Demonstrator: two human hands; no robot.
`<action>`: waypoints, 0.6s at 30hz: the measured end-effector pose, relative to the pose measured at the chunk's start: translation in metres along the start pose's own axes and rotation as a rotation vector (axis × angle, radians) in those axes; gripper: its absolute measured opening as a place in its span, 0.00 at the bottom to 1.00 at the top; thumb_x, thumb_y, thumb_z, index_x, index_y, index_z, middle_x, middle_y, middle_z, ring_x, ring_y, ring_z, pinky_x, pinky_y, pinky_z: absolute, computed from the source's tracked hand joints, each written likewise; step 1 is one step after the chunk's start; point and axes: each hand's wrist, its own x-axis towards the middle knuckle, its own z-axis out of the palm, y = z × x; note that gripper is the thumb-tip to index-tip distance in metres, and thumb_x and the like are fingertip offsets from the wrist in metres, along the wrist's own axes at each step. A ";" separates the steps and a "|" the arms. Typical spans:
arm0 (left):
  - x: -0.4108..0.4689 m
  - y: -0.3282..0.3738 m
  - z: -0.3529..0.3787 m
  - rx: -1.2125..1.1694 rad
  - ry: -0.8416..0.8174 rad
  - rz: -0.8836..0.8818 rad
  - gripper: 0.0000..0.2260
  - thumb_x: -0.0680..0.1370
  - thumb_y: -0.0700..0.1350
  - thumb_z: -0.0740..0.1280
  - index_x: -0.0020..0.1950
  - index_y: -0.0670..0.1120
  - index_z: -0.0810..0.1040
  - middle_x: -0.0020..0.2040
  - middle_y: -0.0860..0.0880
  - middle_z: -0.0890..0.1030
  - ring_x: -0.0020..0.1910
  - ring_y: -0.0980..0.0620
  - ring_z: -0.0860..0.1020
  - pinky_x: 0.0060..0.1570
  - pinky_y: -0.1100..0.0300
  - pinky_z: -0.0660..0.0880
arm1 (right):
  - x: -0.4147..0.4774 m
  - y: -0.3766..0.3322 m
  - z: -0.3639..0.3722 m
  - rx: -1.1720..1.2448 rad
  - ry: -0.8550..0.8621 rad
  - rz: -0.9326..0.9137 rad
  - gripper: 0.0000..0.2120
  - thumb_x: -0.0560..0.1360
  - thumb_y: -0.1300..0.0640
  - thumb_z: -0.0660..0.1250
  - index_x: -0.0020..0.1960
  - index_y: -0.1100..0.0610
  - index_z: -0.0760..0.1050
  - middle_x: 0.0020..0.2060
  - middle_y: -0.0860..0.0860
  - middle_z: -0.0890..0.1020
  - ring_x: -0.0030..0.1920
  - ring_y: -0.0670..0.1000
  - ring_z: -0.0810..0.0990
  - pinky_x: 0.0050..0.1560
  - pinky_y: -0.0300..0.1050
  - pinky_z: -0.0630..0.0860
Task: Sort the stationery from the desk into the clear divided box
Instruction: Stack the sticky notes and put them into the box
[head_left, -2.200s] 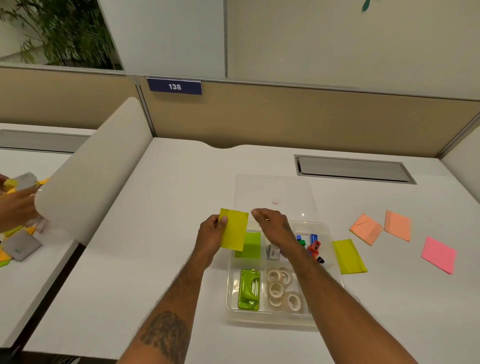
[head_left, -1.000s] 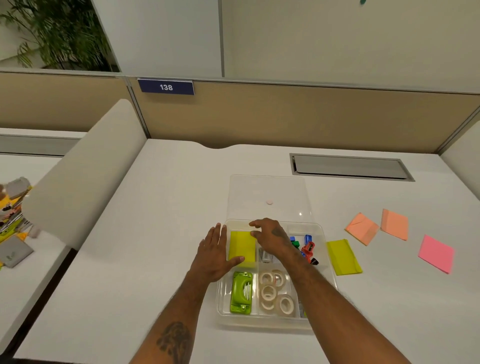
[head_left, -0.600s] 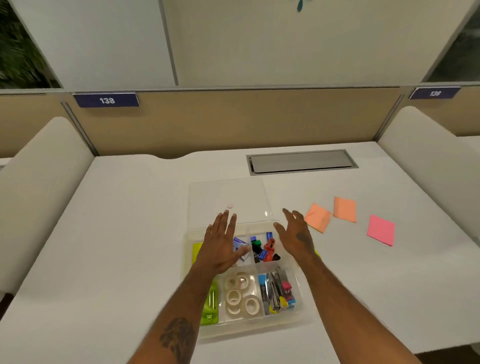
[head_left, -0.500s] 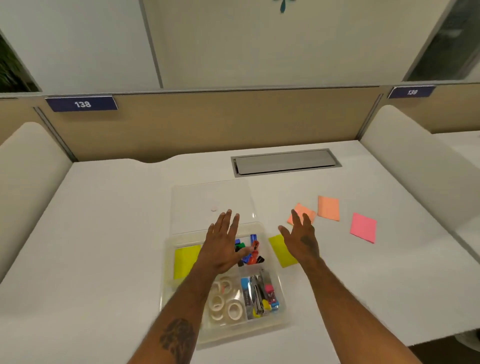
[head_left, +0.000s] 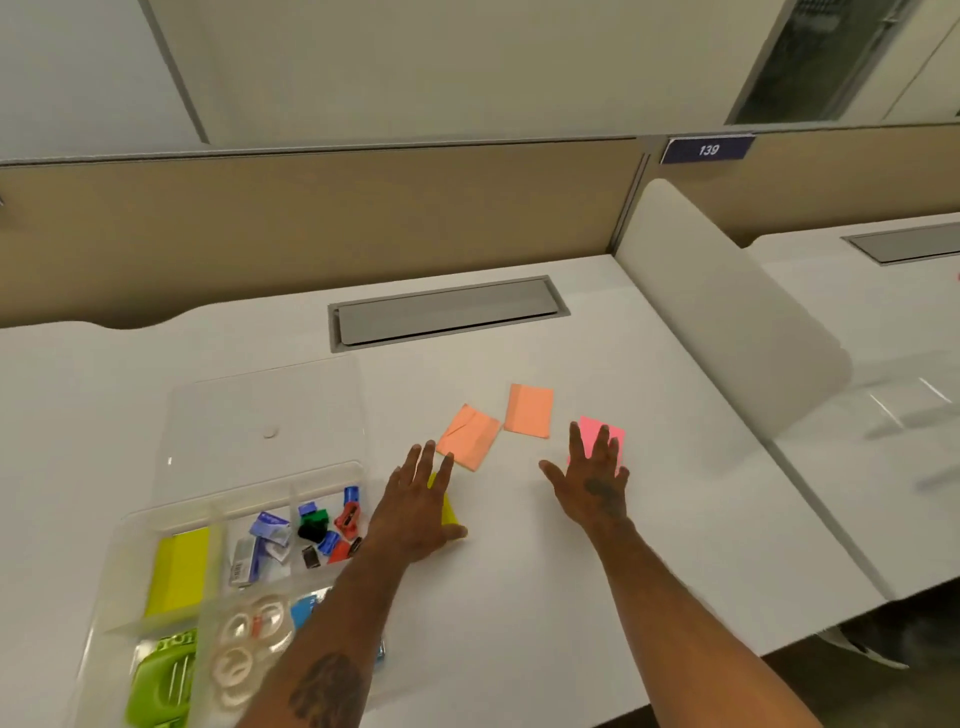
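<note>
Left hand (head_left: 415, 506) open atop yellow pad (head_left: 449, 512), right hand (head_left: 595, 486) open above pink pad (head_left: 590, 427); thin pads might slide when pinched.

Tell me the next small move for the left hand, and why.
Probably curl the left hand round the yellow pad beneath it, then lift it towards the clear divided box, where a matching yellow pad already lies. The fingers are straight over the pad and grip nothing yet.

even overhead light, soft shadows; motion blur lower left, wide-angle bend at edges.
</note>
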 end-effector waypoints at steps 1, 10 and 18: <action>0.003 0.002 0.001 -0.010 -0.033 -0.030 0.48 0.73 0.67 0.65 0.79 0.50 0.39 0.79 0.45 0.34 0.78 0.44 0.36 0.76 0.46 0.46 | 0.004 0.005 0.000 0.008 -0.010 -0.001 0.36 0.78 0.36 0.54 0.78 0.47 0.42 0.78 0.57 0.39 0.78 0.60 0.39 0.74 0.64 0.51; 0.020 0.009 0.008 -0.008 -0.166 -0.186 0.50 0.69 0.62 0.72 0.79 0.51 0.44 0.78 0.43 0.52 0.75 0.39 0.57 0.73 0.47 0.59 | 0.056 0.045 -0.014 -0.064 -0.219 -0.005 0.34 0.80 0.45 0.57 0.78 0.49 0.42 0.78 0.57 0.39 0.78 0.60 0.40 0.73 0.57 0.60; 0.028 0.018 -0.002 0.159 -0.094 -0.204 0.57 0.60 0.68 0.74 0.79 0.48 0.48 0.68 0.45 0.67 0.66 0.43 0.65 0.68 0.50 0.61 | 0.084 0.046 -0.022 -0.066 -0.288 -0.060 0.42 0.71 0.45 0.69 0.77 0.49 0.50 0.71 0.58 0.57 0.73 0.62 0.56 0.68 0.55 0.68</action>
